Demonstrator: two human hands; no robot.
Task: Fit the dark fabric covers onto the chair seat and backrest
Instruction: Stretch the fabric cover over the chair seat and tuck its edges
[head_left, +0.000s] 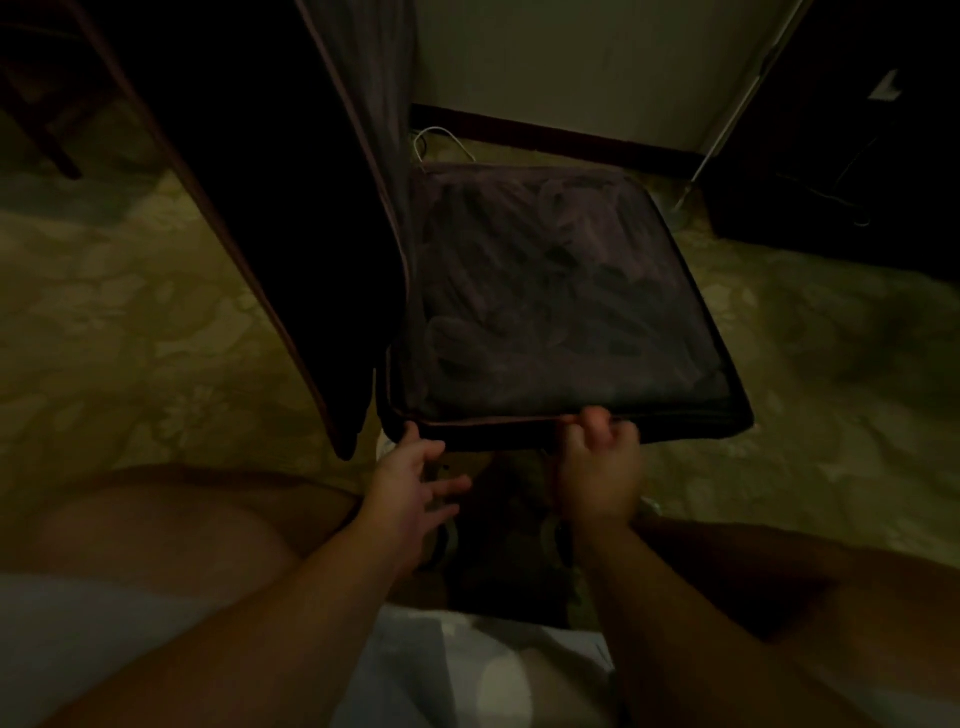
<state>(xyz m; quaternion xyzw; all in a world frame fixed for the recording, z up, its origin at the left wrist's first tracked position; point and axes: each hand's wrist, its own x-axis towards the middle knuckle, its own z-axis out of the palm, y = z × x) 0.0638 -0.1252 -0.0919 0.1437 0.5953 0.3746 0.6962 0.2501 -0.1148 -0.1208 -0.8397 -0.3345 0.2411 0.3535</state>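
Crouching close to the chair, the person works along the near edge of the seat cover (561, 291), a dark patterned fabric that lies over the seat directly ahead of both hands. The right hand (597, 467) is curled, its fingertips pinching the pale piped hem near the middle of that edge; the left hand (410, 483) is open with fingers spread, only its thumb tip touching the hem at the near left corner. The hem runs side to side across the view, so the likely next pull goes along it, and the right hand looks better placed for the still slack stretch toward the near right corner. The backrest cover (291, 234) stands just left of the seat, rising away from the camera, its lower flap hanging loose beside the left hand. Patterned carpet (130, 322) lies open on both sides of the chair, giving room to move, while a wall (571, 62) closes off the far side. Dim light hides the finer folds.
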